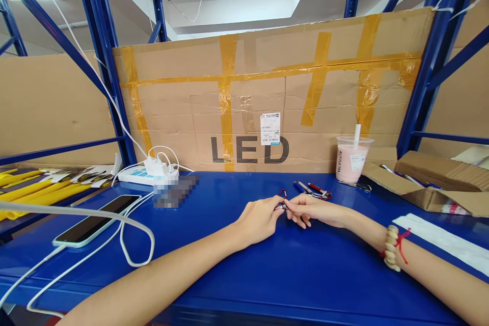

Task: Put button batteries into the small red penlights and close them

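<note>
My left hand (262, 220) and my right hand (311, 209) meet above the blue table, fingertips almost touching. Pinched between them is a small metallic piece with red on it (280, 207); fingers cover much of it, so its exact kind does not show. Both hands are closed on this piece, the left from one side and the right from the other. Just behind my right hand lie several slim pen-like pieces (311, 190) in blue, silver and red, with small clips or rings at their ends.
A pink drink cup (351, 160) with a straw stands back right, beside an open cardboard box (431, 188). White paper (446, 242) lies front right. Left are a phone (97, 221), white cables (139, 265), a power strip (141, 175) and yellow tubes (42, 196). Cardboard (175, 112) walls the back.
</note>
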